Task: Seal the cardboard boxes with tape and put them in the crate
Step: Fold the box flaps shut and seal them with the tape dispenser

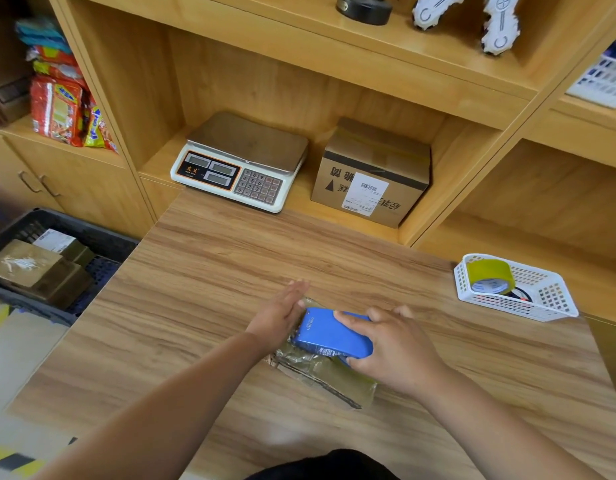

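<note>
The person is wearing dark, near-black clothing (pixel 329 466), showing only as a rounded patch at the bottom edge. Both forearms are showing bare down to the left hand (pixel 278 317) and right hand (pixel 393 344).

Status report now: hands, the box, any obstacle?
Left hand flat against box. Right hand grips blue tape dispenser on box. Crate at left, nothing blocking.

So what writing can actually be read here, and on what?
"0" to "9": keys of the scale.
Brand mark on the scale: too blurred.
Upside-down black characters on the cardboard box: unclear; its white label: print too small.
White lettering on the blue tape dispenser: too small.
Print on the snack packets: blurred.
</note>
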